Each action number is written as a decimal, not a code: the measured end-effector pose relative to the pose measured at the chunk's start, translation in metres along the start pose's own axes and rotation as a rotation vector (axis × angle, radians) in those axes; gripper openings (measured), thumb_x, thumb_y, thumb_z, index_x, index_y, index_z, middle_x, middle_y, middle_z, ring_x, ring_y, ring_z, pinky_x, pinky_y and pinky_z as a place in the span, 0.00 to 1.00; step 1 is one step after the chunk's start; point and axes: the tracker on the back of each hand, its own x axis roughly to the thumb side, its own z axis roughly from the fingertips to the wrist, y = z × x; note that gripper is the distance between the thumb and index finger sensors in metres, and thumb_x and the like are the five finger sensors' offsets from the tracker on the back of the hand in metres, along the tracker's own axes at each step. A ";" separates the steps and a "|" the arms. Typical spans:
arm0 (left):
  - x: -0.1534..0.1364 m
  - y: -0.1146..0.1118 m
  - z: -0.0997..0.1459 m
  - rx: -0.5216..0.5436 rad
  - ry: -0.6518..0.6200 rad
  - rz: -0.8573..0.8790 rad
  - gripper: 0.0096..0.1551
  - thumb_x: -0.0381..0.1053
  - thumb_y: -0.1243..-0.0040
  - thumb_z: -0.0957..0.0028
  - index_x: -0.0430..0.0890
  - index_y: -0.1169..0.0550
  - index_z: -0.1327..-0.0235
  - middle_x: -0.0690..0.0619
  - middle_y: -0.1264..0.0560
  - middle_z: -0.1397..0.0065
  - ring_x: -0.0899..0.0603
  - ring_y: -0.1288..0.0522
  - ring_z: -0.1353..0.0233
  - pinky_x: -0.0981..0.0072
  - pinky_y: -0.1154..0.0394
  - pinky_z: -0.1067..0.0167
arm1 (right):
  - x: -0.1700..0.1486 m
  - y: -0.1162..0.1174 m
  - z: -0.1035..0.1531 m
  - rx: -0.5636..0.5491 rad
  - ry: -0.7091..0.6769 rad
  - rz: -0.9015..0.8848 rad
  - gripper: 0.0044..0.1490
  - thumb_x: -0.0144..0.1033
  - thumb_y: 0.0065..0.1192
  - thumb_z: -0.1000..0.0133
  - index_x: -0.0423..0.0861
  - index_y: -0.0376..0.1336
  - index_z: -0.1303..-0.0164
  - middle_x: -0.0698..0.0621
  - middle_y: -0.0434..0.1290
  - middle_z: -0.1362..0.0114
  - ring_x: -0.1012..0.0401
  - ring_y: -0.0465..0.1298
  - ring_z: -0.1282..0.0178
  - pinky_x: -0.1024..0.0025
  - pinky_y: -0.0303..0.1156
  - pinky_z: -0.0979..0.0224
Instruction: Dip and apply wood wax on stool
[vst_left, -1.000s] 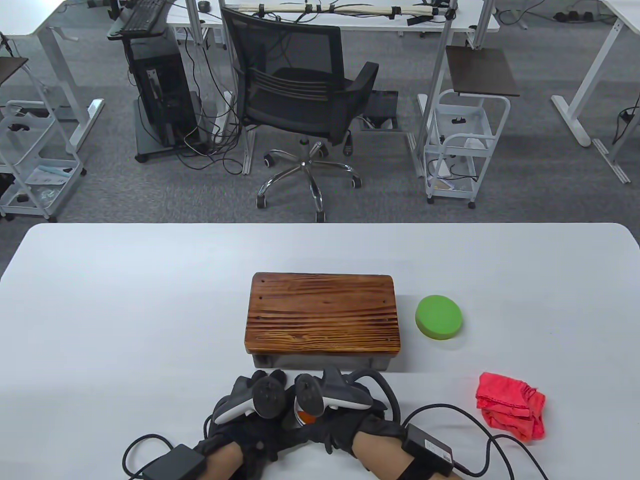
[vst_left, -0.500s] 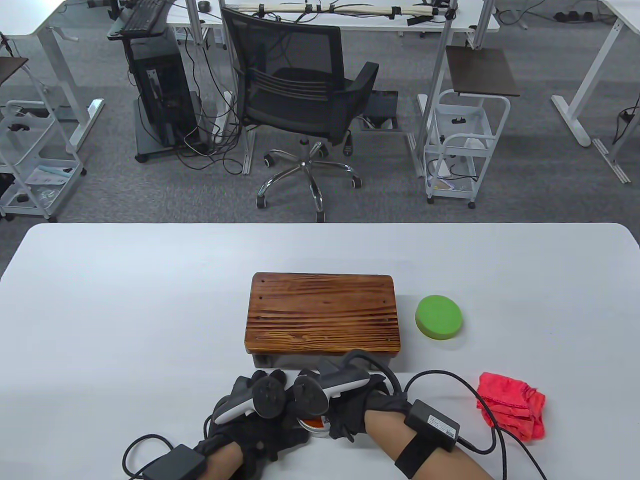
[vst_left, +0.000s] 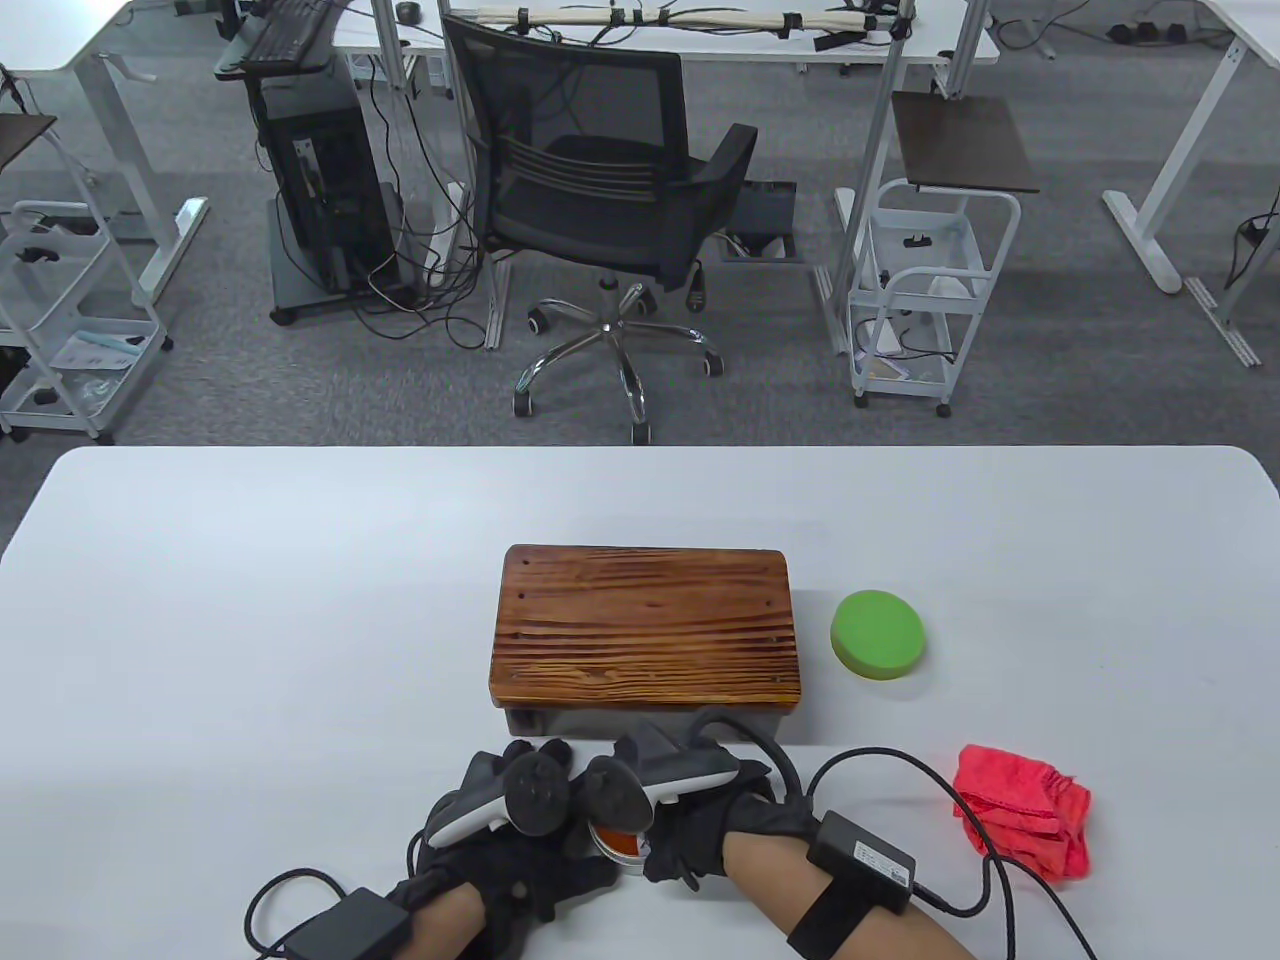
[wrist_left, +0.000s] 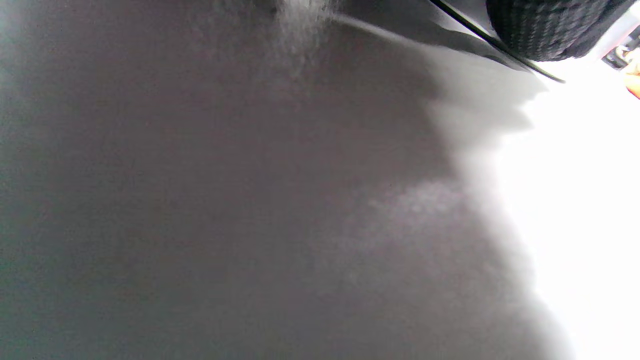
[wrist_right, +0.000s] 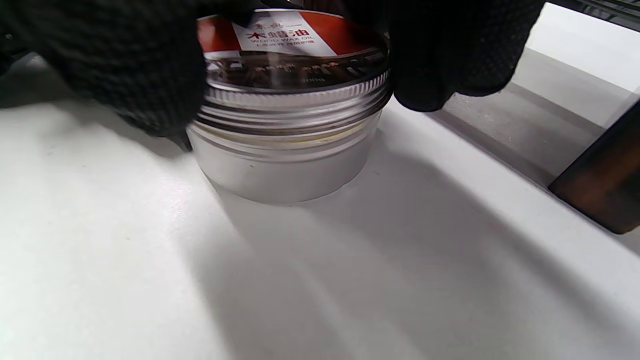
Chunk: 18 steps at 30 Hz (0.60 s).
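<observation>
A low wooden stool (vst_left: 645, 625) stands mid-table. In front of it, near the table's front edge, sits a round silver wax tin (vst_left: 622, 846) with a red and white label on its screw lid (wrist_right: 295, 65). My right hand (vst_left: 690, 830) grips the lid's rim with curled fingers (wrist_right: 445, 60). From the left, my left hand (vst_left: 520, 860) holds the tin's body (wrist_right: 285, 160). The trackers hide most of the tin from above. The left wrist view shows only shadowed table and a bit of black glove (wrist_left: 545, 25).
A green round sponge (vst_left: 878, 635) lies right of the stool. A crumpled red cloth (vst_left: 1020, 812) lies at the front right. Glove cables trail along the table's front edge (vst_left: 300, 890). A dark stool leg (wrist_right: 600, 190) stands just beyond the tin.
My right hand has twisted on the tin's lid and its forearm has swung out to the right. The left hand and the tin have stayed in place.
</observation>
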 end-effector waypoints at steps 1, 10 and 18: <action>0.000 0.000 0.000 0.000 0.000 0.000 0.47 0.79 0.51 0.37 0.69 0.62 0.22 0.48 0.81 0.16 0.30 0.85 0.23 0.21 0.79 0.37 | 0.002 0.001 0.000 -0.013 0.029 -0.002 0.42 0.60 0.70 0.44 0.63 0.51 0.26 0.46 0.57 0.19 0.49 0.73 0.31 0.59 0.76 0.30; 0.000 0.000 0.000 0.001 0.002 -0.001 0.47 0.79 0.51 0.37 0.68 0.62 0.22 0.48 0.81 0.16 0.30 0.85 0.23 0.21 0.79 0.37 | 0.015 0.007 0.006 -0.102 0.322 -0.124 0.44 0.67 0.64 0.45 0.54 0.55 0.25 0.41 0.65 0.28 0.52 0.79 0.44 0.64 0.82 0.41; 0.000 0.000 0.000 0.001 0.000 -0.001 0.46 0.79 0.52 0.37 0.68 0.62 0.22 0.48 0.81 0.16 0.30 0.84 0.23 0.21 0.79 0.37 | -0.005 -0.009 0.008 -0.042 0.153 -0.192 0.52 0.66 0.73 0.50 0.58 0.52 0.20 0.39 0.56 0.16 0.50 0.76 0.30 0.51 0.77 0.31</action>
